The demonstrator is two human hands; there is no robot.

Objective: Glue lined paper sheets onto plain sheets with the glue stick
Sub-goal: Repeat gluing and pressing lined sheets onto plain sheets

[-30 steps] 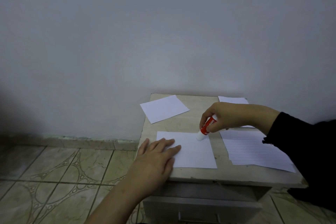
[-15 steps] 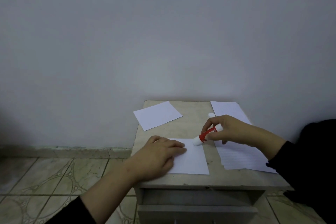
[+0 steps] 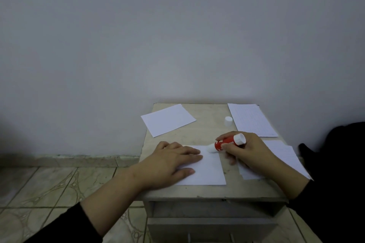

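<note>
A: Status on the hands?

B: We see the left hand (image 3: 169,162) flat, fingers straight, pressing down the left part of the plain sheet (image 3: 207,169) at the front of the small table (image 3: 209,124). The right hand (image 3: 246,154) is curled around the glue stick (image 3: 227,143), thumb and fingers gripping the red barrel.

A: Stick orientation?

B: Tilted low, nearly lying. White glue end points left and touches the plain sheet's far edge; the white twist base points up and right, out of the hand.

A: Cap?

B: We see the cap (image 3: 228,121) standing on the table behind the right hand, just beside the left edge of the far lined sheet (image 3: 251,119).

A: Other paper?

B: Lined sheets (image 3: 284,154) lie under the right wrist at the table's right side, apart from the plain sheet. We cannot tell how many. A second plain sheet (image 3: 167,119) lies rotated at the far left corner, overhanging the table edge.

A: Surroundings?

B: Bare grey wall (image 3: 177,35), patterned tile floor (image 3: 49,189), a drawer (image 3: 211,229) below the tabletop. Both sleeves are black.
</note>
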